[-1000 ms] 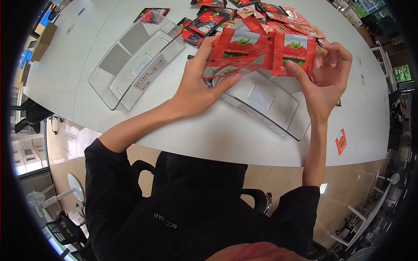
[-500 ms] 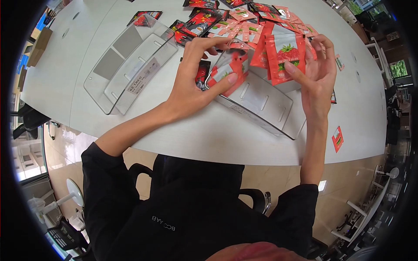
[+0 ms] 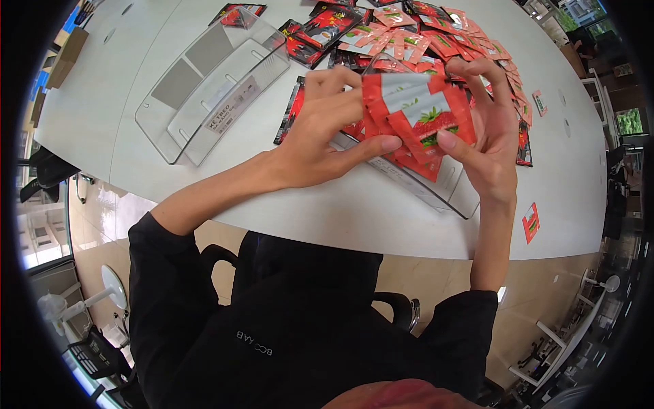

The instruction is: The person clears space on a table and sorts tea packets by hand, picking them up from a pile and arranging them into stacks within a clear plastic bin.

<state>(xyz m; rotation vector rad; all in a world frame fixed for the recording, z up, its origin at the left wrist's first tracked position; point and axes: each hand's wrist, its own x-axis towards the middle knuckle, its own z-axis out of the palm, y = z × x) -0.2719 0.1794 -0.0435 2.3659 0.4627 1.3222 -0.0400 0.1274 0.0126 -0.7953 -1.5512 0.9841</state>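
A fan of red strawberry sachets (image 3: 432, 121) is held up between my two hands, over a clear plastic tray (image 3: 446, 187). My right hand (image 3: 494, 133) grips the sachets from the right, thumb across the front and fingers curled behind. From the left, my left hand (image 3: 323, 133) pinches their edge with its thumb; its fingertips are partly hidden behind the packets. The sachets and hands cover much of the tray, which lies slanted on the table. Black-and-red packets (image 3: 293, 109) lie by my left hand.
A second clear tray (image 3: 211, 85) with a printed label stands to the left. Behind the hands spreads a pile of strawberry sachets (image 3: 402, 44) and black-and-red packets (image 3: 330, 26). One loose sachet (image 3: 531, 223) lies near the table's right front edge.
Both hands have come together, so the sachets that were apart in each hand now overlap in one fan. The view has shifted slightly.
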